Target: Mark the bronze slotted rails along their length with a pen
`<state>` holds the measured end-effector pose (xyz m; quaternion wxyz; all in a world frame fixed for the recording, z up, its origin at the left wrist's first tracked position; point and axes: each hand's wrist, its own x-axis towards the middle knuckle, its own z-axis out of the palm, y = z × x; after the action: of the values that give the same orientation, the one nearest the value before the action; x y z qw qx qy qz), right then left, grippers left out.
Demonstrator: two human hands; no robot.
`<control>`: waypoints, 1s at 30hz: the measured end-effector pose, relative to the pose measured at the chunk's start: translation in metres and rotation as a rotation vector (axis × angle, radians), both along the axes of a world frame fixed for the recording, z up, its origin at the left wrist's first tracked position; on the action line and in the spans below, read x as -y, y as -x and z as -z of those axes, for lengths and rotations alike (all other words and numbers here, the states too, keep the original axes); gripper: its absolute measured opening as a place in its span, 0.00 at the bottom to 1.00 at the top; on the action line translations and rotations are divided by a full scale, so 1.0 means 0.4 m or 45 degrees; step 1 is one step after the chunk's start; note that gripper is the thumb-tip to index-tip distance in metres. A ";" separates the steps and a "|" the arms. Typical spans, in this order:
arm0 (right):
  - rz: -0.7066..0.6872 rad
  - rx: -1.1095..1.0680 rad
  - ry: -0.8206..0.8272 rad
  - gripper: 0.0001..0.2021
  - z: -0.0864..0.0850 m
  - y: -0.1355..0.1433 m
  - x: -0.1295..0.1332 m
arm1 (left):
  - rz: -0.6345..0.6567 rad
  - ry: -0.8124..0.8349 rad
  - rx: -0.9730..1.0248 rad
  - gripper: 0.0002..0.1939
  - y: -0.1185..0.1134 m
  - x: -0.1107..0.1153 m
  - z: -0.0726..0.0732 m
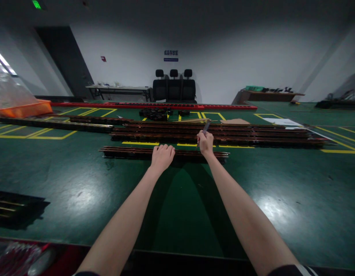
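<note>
A short stack of long, dark rails with metallic edges lies across the green table in front of me. My left hand rests on top of this stack, its fingers curled over the rails. My right hand is closed around a slim, pen-like grey tool, whose upper end sticks out above the fist. Its thin lower tip points down near the right part of the stack; I cannot tell whether it touches. Just behind, a wider set of similar long rails lies parallel to the stack.
An orange basket with clear plastic stands at the left. Dark parts lie near the left front edge of the green table. Behind the rails are black pieces, brown cardboard and a long red rail. Black seats stand by the wall.
</note>
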<state>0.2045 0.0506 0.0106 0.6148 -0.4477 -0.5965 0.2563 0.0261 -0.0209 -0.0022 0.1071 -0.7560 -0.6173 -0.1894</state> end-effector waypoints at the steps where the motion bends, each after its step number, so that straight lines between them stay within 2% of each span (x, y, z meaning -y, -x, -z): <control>1: 0.024 -0.041 -0.001 0.11 -0.003 0.003 0.004 | -0.008 0.004 0.002 0.24 0.001 0.001 -0.001; 6: -0.029 -0.085 0.035 0.11 -0.013 0.019 0.017 | -0.072 0.032 0.027 0.23 0.013 0.004 -0.007; 13: -0.263 -0.126 0.092 0.10 -0.014 0.022 0.017 | -0.151 0.030 0.056 0.22 0.039 0.003 -0.011; 22: -0.317 -0.158 0.145 0.10 -0.016 0.031 0.019 | -0.193 0.003 0.093 0.21 0.047 0.001 -0.007; 26: -0.331 -0.190 0.148 0.10 -0.015 0.033 0.021 | -0.182 -0.030 0.071 0.23 0.037 0.006 -0.006; 30: -0.348 -0.189 0.138 0.10 -0.011 0.033 0.017 | -0.083 -0.067 0.064 0.23 0.017 0.009 -0.001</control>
<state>0.1913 0.0437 0.0152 0.5917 -0.3748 -0.5900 0.4017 0.0192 -0.0246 -0.0016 0.1177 -0.7275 -0.6388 -0.2211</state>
